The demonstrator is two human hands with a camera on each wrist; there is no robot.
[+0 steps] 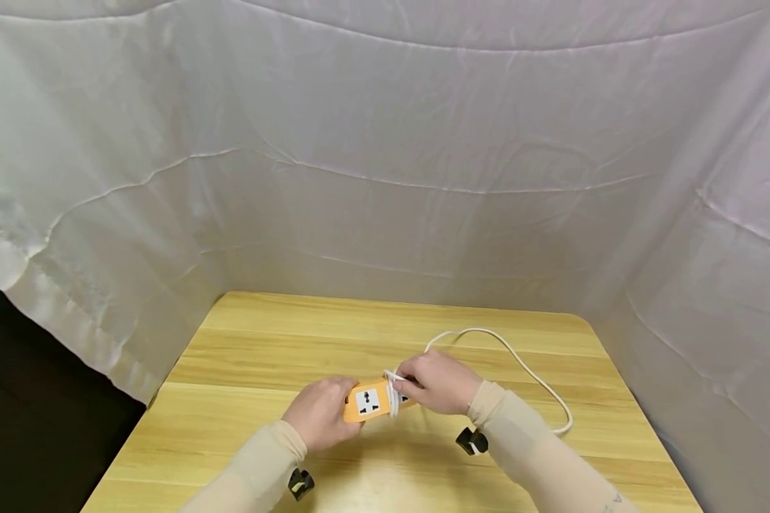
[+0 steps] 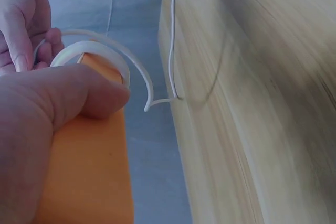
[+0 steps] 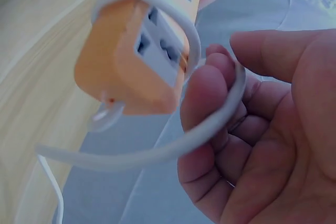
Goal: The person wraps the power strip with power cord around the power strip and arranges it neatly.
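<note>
My left hand (image 1: 324, 413) grips one end of an orange power strip (image 1: 368, 401) with white socket panels, held above the table. In the left wrist view its thumb lies across the strip's orange casing (image 2: 94, 166). White power cord (image 1: 394, 402) is wound around the strip near its other end. My right hand (image 1: 439, 381) is beside that end, holding the cord (image 3: 157, 156) between thumb and curled fingers. From the right hand, the cord loops out over the table. The right wrist view shows where the cord enters the strip's end.
The wood-grain table (image 1: 282, 342) lies under both hands. Pale grey cloth (image 1: 385, 228) hangs behind it and along both sides. A loose stretch of cord curves across the table's right side and passes behind the right forearm (image 1: 539, 445).
</note>
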